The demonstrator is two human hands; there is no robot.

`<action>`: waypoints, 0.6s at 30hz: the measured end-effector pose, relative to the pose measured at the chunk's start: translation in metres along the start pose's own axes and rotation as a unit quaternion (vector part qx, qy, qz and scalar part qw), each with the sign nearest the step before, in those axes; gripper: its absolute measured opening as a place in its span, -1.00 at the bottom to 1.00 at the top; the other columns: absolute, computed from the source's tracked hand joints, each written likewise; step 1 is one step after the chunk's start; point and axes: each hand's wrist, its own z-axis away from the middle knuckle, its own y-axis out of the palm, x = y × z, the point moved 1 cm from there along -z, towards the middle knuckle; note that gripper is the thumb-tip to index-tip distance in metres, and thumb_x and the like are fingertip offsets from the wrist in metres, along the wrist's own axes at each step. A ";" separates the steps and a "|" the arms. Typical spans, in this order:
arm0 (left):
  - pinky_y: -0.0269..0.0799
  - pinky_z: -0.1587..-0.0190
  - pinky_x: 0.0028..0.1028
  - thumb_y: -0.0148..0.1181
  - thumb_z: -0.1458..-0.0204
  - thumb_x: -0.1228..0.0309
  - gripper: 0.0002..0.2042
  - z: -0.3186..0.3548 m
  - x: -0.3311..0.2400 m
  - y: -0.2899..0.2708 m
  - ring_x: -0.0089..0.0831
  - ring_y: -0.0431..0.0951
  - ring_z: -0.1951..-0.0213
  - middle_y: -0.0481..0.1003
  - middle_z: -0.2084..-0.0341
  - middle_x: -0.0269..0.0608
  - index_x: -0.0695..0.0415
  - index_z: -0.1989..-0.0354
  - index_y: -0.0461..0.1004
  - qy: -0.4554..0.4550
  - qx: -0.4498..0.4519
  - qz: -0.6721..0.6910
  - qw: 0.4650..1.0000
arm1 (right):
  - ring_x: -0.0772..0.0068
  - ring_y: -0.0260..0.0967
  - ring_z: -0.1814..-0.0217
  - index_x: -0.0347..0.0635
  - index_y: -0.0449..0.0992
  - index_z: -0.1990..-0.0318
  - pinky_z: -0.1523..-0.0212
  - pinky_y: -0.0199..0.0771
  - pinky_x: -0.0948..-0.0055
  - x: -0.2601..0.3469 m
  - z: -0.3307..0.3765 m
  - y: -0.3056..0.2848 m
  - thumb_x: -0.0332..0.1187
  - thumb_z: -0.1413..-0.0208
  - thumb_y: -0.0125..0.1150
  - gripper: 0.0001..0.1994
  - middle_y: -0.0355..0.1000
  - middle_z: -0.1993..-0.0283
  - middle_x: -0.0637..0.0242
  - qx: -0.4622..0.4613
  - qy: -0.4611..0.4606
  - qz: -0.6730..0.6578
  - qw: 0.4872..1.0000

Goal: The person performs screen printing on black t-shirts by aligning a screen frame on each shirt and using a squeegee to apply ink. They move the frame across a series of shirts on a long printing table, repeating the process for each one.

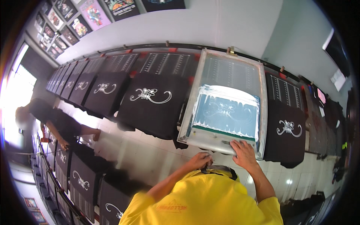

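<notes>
In front of me a screen printing frame lies over a printing board, its blue mesh edged with white ink. A squeegee with a metal holder and green blade lies across the frame's near end. My right hand is closed over the right part of that holder, fingertips on its top; the underside of the grip is hidden. Close to my waist, my left hand is curled closed, left of the squeegee; I cannot make out what is in it. A black shirt with a white swirl print lies left of the frame.
More printed black shirts line the long rack leftward; another black shirt lies right of the frame. A dark rail runs behind. At left, a person stands by a second row of shirts. Tiled floor lies between.
</notes>
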 end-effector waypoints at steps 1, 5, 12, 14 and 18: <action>0.25 0.61 -0.57 -0.07 -0.27 0.18 -0.67 -0.008 0.007 0.007 -0.60 0.35 0.66 0.49 0.52 -0.23 0.21 0.12 0.48 -0.007 0.008 0.011 1.000 | 0.04 0.28 -0.13 -0.16 0.37 -0.10 -0.03 0.36 0.07 0.003 -0.006 -0.006 -0.36 0.25 0.29 -0.40 0.37 -0.15 0.21 -0.039 -0.007 0.005 0.999; 0.20 0.66 -0.60 -0.25 -0.34 0.15 -0.59 -0.040 0.027 0.027 -0.61 0.31 0.66 0.48 0.49 -0.23 0.19 -0.02 0.44 -0.042 0.044 0.110 0.992 | 0.11 0.34 0.00 -0.19 0.41 0.08 0.07 0.40 0.14 -0.002 -0.028 -0.005 -0.31 0.22 0.32 -0.54 0.41 0.02 0.25 -0.049 0.028 0.024 0.998; 0.14 0.66 -0.62 -0.30 -0.36 0.17 -0.57 -0.054 0.024 0.035 -0.63 0.23 0.67 0.42 0.51 -0.27 0.23 -0.01 0.45 -0.085 0.024 0.198 0.976 | 0.20 0.35 0.03 -0.15 0.42 0.14 0.07 0.42 0.22 0.004 -0.026 0.004 -0.31 0.26 0.42 -0.54 0.42 0.06 0.30 -0.077 0.012 0.071 0.994; 0.13 0.63 -0.62 -0.28 -0.36 0.22 -0.60 -0.050 0.018 0.037 -0.61 0.23 0.66 0.42 0.53 -0.29 0.26 0.03 0.45 -0.090 0.021 0.210 0.973 | 0.21 0.35 0.03 -0.15 0.42 0.15 0.07 0.42 0.23 0.001 -0.026 -0.001 -0.32 0.26 0.42 -0.55 0.41 0.05 0.32 -0.077 0.014 0.065 0.995; 0.10 0.61 -0.62 -0.22 -0.35 0.22 -0.65 -0.040 -0.008 0.037 -0.63 0.18 0.66 0.35 0.58 -0.38 0.24 0.12 0.45 -0.119 -0.007 0.177 0.977 | 0.27 0.34 0.04 -0.11 0.42 0.17 0.11 0.40 0.27 -0.027 -0.059 -0.011 -0.29 0.23 0.43 -0.58 0.40 0.09 0.36 -0.157 -0.006 0.092 0.983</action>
